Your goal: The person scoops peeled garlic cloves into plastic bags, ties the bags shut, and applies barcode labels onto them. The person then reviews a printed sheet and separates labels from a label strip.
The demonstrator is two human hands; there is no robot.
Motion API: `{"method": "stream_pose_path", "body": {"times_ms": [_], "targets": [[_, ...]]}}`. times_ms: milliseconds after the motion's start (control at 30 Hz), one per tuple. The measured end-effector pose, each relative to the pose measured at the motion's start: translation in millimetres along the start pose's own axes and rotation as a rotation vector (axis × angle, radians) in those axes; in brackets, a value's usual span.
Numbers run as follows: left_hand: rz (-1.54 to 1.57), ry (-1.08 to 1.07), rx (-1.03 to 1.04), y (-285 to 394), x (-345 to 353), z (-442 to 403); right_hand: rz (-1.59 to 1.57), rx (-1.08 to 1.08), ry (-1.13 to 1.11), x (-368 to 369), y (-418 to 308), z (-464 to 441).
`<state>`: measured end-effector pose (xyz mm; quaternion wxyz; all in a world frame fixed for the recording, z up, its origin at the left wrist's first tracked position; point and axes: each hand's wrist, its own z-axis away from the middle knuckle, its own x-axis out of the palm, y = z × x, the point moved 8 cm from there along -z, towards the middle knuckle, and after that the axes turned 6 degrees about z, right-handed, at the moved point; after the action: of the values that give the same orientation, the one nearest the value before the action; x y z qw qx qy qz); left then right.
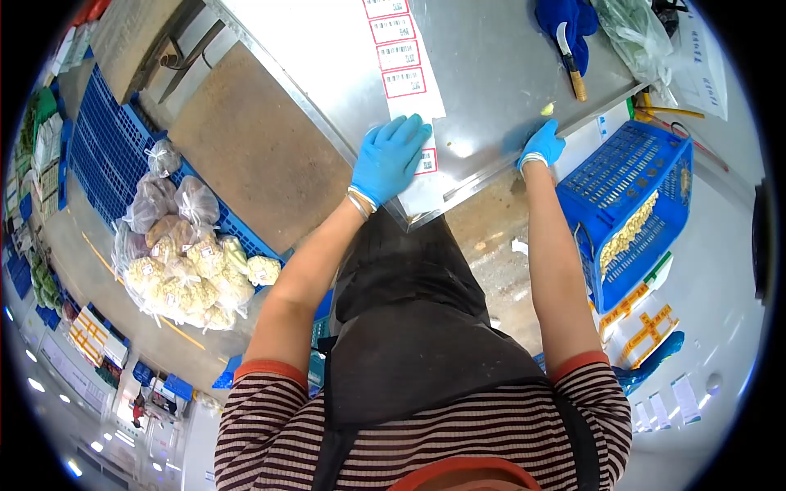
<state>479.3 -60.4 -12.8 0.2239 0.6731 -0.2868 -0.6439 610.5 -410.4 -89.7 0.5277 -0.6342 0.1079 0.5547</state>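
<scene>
Head camera: bench (pixel 499 49), knife (pixel 571 61)
Left hand (pixel 391 158): flat, open, on label strip (pixel 404 65)
Right hand (pixel 544 147): at bench edge, cannot tell whether wide or narrow
Label strip: on bench, partly under left hand

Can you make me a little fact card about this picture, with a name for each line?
Left hand: blue glove, resting on the label strip
Right hand: blue glove, at the edge of the metal table
Knife: on the table, partly over a blue cloth
Blue basket: beside the table, with pale pieces inside
Bags: in a pile at the far left
</scene>
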Motion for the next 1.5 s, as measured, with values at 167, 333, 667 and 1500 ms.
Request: {"method": "stream_pose_path", "body": {"times_ms": [167, 333, 667, 1500], "targets": [[-0.103, 0.052, -0.107, -3.1, -6.1, -1.2, 0.078, 0.011, 0.024, -6.7, -7.1, 7.3], [-0.161, 0.031, -0.162, -8.1, 0.4, -2.7, 0.059, -0.003, 0.036, -5.3, -4.3, 4.0], [-0.180, 0.063, -0.146, -9.7, 0.4, -0.2, 0.089, 0.023, 0.020, -8.1, -10.2, 9.2], [-0.295, 0.026, -0.150, -9.2, 13.6, 0.1, 0.003, 0.055, 0.016, -6.3, -3.4, 4.9]]}}
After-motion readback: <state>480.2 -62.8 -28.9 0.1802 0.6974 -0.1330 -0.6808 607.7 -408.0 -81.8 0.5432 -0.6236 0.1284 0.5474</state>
